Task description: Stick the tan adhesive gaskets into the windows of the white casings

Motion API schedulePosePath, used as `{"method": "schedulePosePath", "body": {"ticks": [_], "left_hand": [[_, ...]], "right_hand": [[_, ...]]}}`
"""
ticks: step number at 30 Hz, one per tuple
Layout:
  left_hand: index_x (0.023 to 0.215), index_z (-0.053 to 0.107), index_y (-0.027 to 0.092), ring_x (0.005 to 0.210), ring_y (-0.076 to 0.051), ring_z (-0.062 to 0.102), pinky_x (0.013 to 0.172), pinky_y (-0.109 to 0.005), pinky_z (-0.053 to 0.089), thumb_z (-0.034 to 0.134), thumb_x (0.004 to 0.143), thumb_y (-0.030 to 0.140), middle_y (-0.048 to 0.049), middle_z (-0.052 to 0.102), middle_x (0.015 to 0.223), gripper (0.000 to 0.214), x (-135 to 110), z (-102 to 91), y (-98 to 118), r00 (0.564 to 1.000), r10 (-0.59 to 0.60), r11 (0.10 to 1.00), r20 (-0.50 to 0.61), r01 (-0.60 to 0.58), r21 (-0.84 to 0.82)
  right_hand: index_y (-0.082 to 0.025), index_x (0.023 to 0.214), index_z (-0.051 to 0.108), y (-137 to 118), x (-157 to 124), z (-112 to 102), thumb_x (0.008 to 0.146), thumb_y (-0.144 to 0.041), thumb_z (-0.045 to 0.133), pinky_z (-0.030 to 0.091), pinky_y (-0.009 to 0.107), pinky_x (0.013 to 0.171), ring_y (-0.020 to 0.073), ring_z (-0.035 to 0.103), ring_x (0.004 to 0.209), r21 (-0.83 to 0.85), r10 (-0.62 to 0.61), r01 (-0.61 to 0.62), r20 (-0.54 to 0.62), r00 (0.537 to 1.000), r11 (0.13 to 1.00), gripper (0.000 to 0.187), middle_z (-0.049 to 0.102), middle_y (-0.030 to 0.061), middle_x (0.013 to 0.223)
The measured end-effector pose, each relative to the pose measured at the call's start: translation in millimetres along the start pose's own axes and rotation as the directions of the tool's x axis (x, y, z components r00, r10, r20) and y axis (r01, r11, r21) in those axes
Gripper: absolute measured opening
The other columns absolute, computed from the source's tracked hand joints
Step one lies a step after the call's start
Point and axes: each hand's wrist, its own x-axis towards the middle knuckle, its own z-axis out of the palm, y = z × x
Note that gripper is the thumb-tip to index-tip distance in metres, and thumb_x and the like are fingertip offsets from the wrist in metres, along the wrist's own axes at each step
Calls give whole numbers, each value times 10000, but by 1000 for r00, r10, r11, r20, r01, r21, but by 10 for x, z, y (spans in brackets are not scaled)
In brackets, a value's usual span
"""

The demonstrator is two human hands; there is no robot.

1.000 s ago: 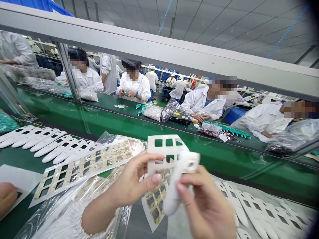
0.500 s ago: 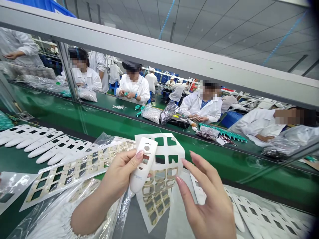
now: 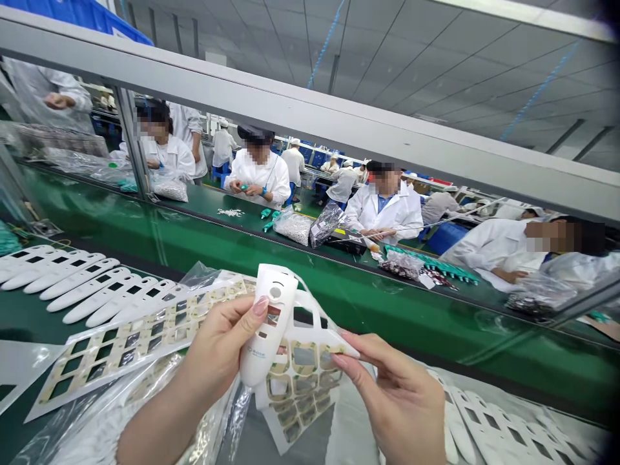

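Note:
My left hand (image 3: 227, 342) is closed on a white plastic housing (image 3: 271, 310), long and rounded at its lower end, with a round hole, a window and a small slot. Behind the housing hangs a sheet of adhesive window frames (image 3: 305, 368), its upper part white with cut-outs. My right hand (image 3: 387, 381) pinches this sheet's right edge between thumb and fingers, and the upper part bends there. Whether left fingers also hold the sheet behind the housing is hidden.
Another sticker sheet (image 3: 101, 355) lies left on clear plastic. White housings stand in rows at left (image 3: 101, 284) and right (image 3: 513, 426). Beyond the green belt edge (image 3: 387, 316), co-workers in white coats sit at a bench with bags of parts (image 3: 293, 226). A metal beam (image 3: 310, 116) crosses above.
My right hand has gone from open beside the sheet to pinching its right edge, and the sheet's upper part now bends. The housing in my left hand has shifted slightly left.

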Motion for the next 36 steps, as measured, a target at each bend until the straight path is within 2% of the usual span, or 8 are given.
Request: {"method": "schedulePosePath", "body": {"ticks": [6, 9, 12, 17, 23, 29, 32, 36], "left_hand": [[808, 749, 187, 584, -140, 612, 526, -216, 510, 716, 796, 458, -23, 679, 696, 273, -1, -55, -51, 997, 74, 990, 14, -75, 120], [806, 764, 196, 652, -144, 610, 557, -197, 467, 673, 836, 456, -37, 692, 767, 277, -10, -70, -53, 983, 180, 949, 35, -183, 258], [786, 783, 194, 714, -162, 613, 640, -220, 468, 652, 846, 468, -60, 704, 812, 310, -24, -75, -25, 969, 211, 901, 128, -244, 359], [734, 796, 193, 707, -192, 626, 696, -272, 484, 715, 772, 504, -82, 712, 784, 324, -39, -80, 3, 960, 27, 971, 277, -91, 222], [773, 806, 238, 687, -142, 647, 628, -188, 481, 795, 728, 408, -35, 740, 736, 177, 13, -46, -74, 977, -50, 999, 205, 51, -2], [967, 783, 174, 1221, -346, 566, 995, -415, 482, 803, 696, 389, -109, 559, 1404, 347, 53, -3, -166, 936, -127, 951, 328, 209, -228], [1016, 769, 127, 1148, -314, 622, 965, -364, 504, 813, 695, 377, -142, 676, 1242, 408, 26, 22, -180, 917, -143, 939, 373, 245, -243], [814, 788, 101, 747, -193, 695, 721, -244, 546, 850, 659, 365, -112, 765, 808, 313, 10, 76, -155, 978, -161, 956, 130, 187, -228]], "right_hand": [[-309, 905, 751, -1, 50, 32, 736, -32, 723, 563, 349, 749, 177, 665, 798, 47, -168, 169, -35, 985, 984, 326, 721, -3, 814], [-285, 846, 741, -16, 29, 51, 747, -43, 711, 577, 374, 826, 214, 684, 954, 74, -127, 132, -76, 989, 988, 264, 733, 24, 936], [-285, 837, 736, -48, -5, 68, 758, -53, 704, 609, 299, 697, 200, 724, 842, 156, -50, 64, -94, 994, 986, 247, 767, 10, 879], [-330, 885, 772, -120, -12, 94, 717, -111, 762, 603, 184, 624, 142, 726, 704, 34, -2, 9, -192, 981, 999, 276, 780, -33, 831], [-372, 844, 777, -206, 15, 131, 688, -88, 777, 602, 166, 636, 121, 724, 671, 33, -21, 29, -226, 974, 999, 324, 776, -80, 794], [-374, 849, 774, -209, 23, 126, 698, -66, 760, 594, 163, 634, 113, 721, 664, 59, -50, 63, -196, 979, 996, 343, 773, -96, 791], [-359, 885, 767, -174, 12, 101, 722, -68, 746, 596, 180, 654, 120, 725, 701, 45, -91, 99, -159, 983, 994, 334, 775, -89, 822], [-289, 922, 752, -124, -2, 94, 742, -24, 717, 597, 287, 728, 179, 721, 838, -39, -205, 202, -158, 966, 979, 322, 766, -23, 929]]}}
